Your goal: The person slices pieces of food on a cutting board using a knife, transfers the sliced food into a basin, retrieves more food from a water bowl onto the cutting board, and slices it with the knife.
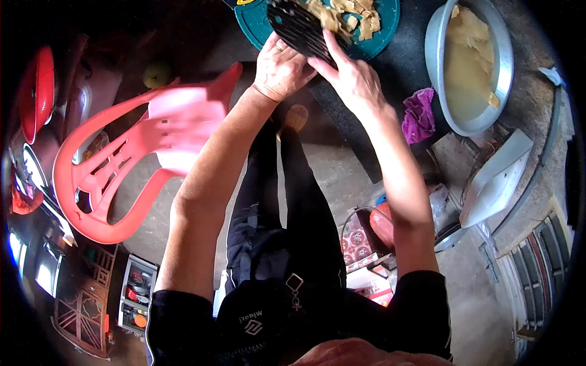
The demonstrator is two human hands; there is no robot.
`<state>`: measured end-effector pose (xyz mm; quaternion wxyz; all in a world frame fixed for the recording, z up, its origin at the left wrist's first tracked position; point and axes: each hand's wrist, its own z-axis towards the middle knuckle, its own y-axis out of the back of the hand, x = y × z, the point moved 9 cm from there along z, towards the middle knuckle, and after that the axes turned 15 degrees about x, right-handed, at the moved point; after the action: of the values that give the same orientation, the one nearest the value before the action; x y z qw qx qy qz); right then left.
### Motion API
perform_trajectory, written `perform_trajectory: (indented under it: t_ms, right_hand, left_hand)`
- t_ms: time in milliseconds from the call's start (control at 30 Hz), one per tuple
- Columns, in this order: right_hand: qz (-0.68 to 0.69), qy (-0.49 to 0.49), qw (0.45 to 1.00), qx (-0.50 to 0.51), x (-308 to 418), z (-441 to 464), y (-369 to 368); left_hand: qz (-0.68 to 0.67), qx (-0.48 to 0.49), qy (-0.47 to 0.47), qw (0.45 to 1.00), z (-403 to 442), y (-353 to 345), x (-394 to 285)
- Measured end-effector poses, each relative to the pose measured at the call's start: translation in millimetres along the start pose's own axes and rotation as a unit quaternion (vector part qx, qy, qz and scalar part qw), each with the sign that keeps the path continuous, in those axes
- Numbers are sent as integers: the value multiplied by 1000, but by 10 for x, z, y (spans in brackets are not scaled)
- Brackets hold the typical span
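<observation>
A dark cleaver [299,27] with a ridged blade and a hole near one corner is held tilted over a round green cutting board [256,27]. My right hand [357,82] is closed at its lower right end, index finger and thumb against the blade; the handle is hidden. My left hand [284,70], with a ring on one finger, is curled at the blade's near edge, its fingertips partly out of sight. Pale yellowish cut strips [360,18] lie on the board just beyond the blade.
Right of the board stands a metal basin [434,67] holding cloudy liquid and yellowish sheets [470,36]. A purple cloth [419,116] lies beside it. A pink plastic chair [110,143] is at my left. A white rectangular basin [500,180] leans at the right.
</observation>
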<state>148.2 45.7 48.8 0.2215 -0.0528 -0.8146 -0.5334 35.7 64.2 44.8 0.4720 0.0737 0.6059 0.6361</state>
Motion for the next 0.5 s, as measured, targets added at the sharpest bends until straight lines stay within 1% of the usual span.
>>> perform_trajectory:
  t_ms: [67,100,200,233,267,333,400,433,467,500]
  right_hand:
    - [34,8,999,7,27,209,-32]
    - [43,-9,999,-10,78,217,76]
    - [36,-25,999,6,23,-33,135]
    - [34,-47,998,23,-41,-180,110]
    - [44,-90,993,58,-116,-336,70]
    - [37,-102,992,57,-200,-501,72]
    - [46,-53,997,26,-215,-361,70]
    - [40,-38,998,29,-232,-215,15]
    - [26,14,999,-22,-149,-50,68]
    - [16,15,999,-31,-144,152,65]
  left_hand:
    - [-22,23,21,999,-45,-128,58]
    - [-14,33,36,999,-24,-124,62]
    - [12,-29,-5,999,48,82,-40]
    - [12,-32,-7,999,53,96,-46]
    - [6,-26,-5,1000,57,80,-33]
    - [-8,-11,1,1000,57,43,-16]
    - [1,-33,-10,999,60,59,-39]
    - [2,-36,-11,999,56,57,-43]
    - [4,-39,-13,999,57,60,-35]
    - [-3,-2,8,1000,2,-52,21]
